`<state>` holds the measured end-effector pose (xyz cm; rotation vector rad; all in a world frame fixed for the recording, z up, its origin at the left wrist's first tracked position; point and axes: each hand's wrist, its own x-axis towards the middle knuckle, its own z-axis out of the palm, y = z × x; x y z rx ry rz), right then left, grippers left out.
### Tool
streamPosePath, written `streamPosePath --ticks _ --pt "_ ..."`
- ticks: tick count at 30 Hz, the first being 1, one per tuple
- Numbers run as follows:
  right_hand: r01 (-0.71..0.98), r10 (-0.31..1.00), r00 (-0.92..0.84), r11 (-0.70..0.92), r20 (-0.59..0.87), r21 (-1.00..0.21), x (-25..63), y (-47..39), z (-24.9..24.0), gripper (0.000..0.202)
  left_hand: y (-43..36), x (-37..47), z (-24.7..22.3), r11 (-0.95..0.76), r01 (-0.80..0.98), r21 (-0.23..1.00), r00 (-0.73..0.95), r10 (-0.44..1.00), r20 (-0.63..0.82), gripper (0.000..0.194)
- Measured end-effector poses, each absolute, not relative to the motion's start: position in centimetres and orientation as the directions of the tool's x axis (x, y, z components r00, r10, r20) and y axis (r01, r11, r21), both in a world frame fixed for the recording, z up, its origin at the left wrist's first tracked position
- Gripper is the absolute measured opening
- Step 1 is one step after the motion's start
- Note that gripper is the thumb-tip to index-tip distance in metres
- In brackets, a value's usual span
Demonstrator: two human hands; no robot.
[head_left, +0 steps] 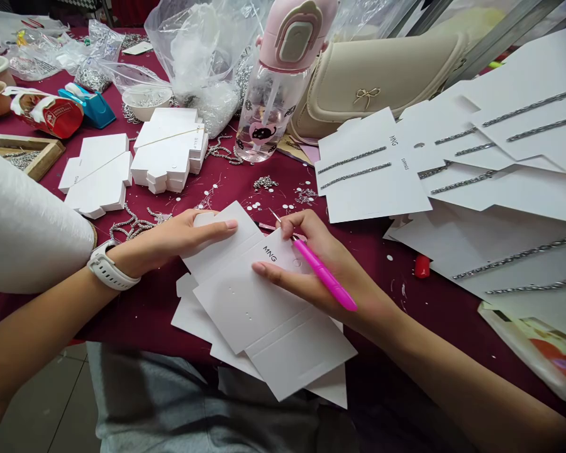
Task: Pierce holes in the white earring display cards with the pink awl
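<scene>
A white folding display card (231,302) printed "MNG", with small paired holes, tilts in front of me over other white cards (193,311). My left hand (188,233) grips its upper left flap, thumb on top and fingers hidden beneath. Between the fingers of my right hand (321,264) is a thin needle-tipped awl (325,274) with a bright pink handle, pointing up and left. The right thumb presses on the card's face near the lettering.
Cards with silver chains (358,170) spread at the right, near a red cap (422,266). A water bottle (273,88) and beige bag (382,75) stand behind. Banded card stacks (165,145), loose chains (136,223) and a white spool (28,220) lie left.
</scene>
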<state>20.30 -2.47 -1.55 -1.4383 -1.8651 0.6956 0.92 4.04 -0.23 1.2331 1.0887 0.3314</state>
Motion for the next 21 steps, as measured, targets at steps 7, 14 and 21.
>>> streamPosePath --ticks 7,14,21 --pt "0.494 0.968 -0.241 0.183 0.069 -0.85 20.8 -2.5 -1.5 0.027 4.0 1.0 -0.3 0.352 0.322 0.879 0.531 0.702 -0.475 0.037" --pt "0.38 0.961 -0.273 0.151 0.046 -0.913 21.0 -2.3 -1.3 0.024 4.1 1.0 -0.2 0.348 0.333 0.876 0.548 0.685 -0.48 0.04" --pt "0.371 0.971 -0.238 0.116 0.026 -0.922 20.9 -2.5 -0.4 0.017 4.3 0.9 -0.7 0.054 0.483 0.874 0.474 0.823 -0.313 0.052"
